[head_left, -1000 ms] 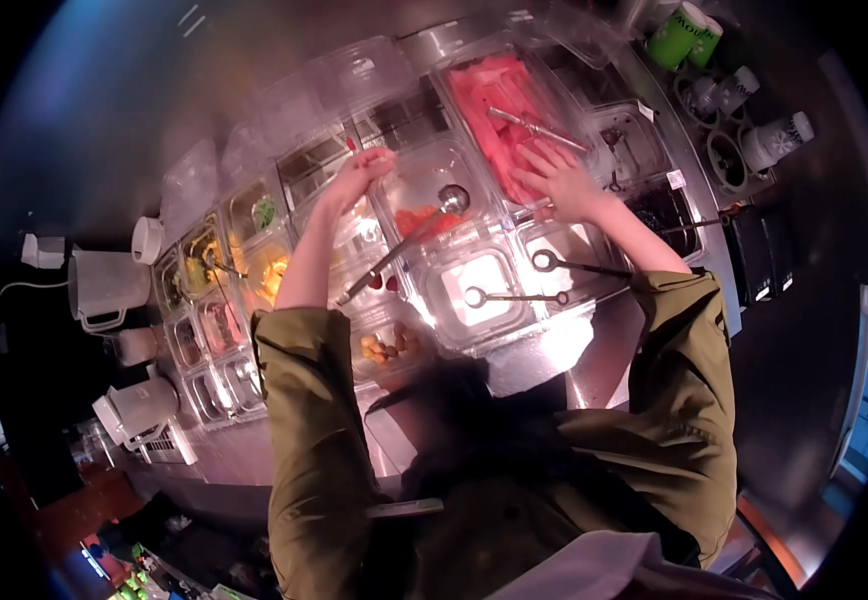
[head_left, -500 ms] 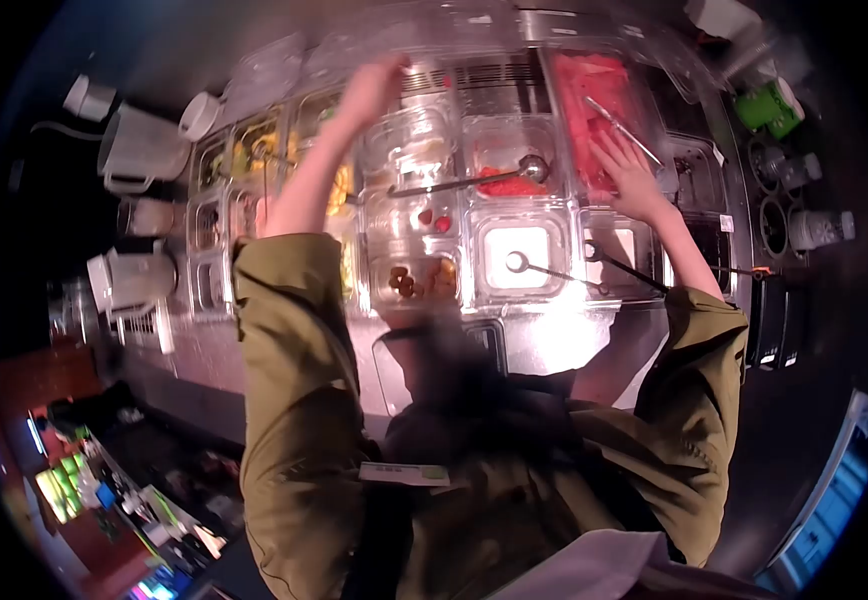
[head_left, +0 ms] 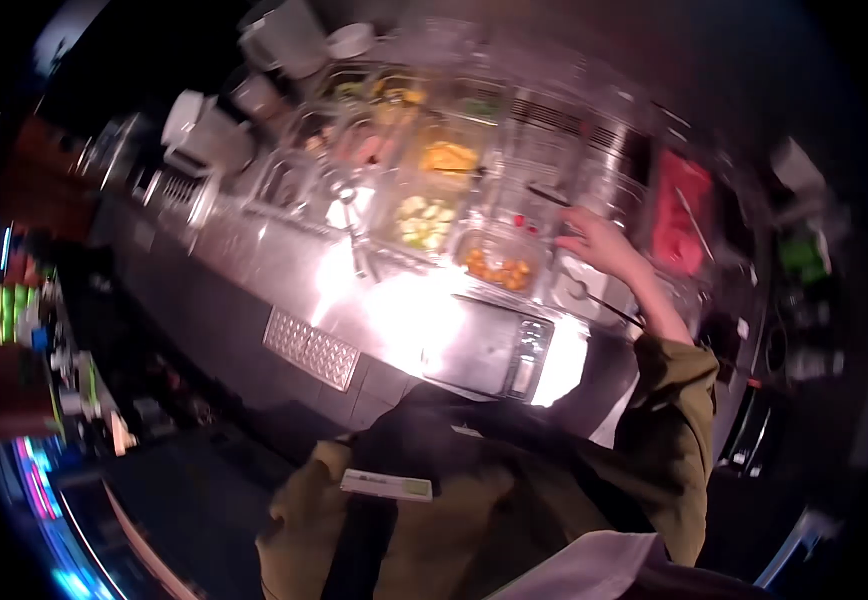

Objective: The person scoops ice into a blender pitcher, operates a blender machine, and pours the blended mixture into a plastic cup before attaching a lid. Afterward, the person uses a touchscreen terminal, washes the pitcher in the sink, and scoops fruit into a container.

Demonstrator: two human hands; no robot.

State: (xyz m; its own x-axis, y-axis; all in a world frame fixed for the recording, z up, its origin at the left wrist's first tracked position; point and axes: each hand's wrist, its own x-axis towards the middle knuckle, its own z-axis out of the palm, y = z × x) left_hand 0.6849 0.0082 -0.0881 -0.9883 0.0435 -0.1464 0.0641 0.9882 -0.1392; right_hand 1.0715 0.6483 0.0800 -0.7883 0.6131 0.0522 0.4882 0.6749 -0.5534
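My right hand [head_left: 599,243] reaches over the clear food containers with its fingers apart. Its fingertips are near the dark handle of a utensil [head_left: 548,195]; whether they touch it I cannot tell. Below the hand, a ladle [head_left: 604,300] rests in a container of white contents. To the left, one tub holds a few red pieces [head_left: 522,222], and in front of it lie orange-brown pieces [head_left: 497,268]. A tray of red slices [head_left: 681,215] with a thin metal utensil across it stands to the right. My left hand is out of view.
Containers of pale green chunks [head_left: 426,222] and yellow pieces [head_left: 449,157] stand left of the hand. A kitchen scale [head_left: 484,345] sits on the counter's front edge. White jugs [head_left: 204,135] are at the left, and a perforated metal plate [head_left: 311,347] lies below.
The view has turned, so the containers appear tilted. My right hand has left the red slices and moved left over the containers. My left hand has gone out of view.
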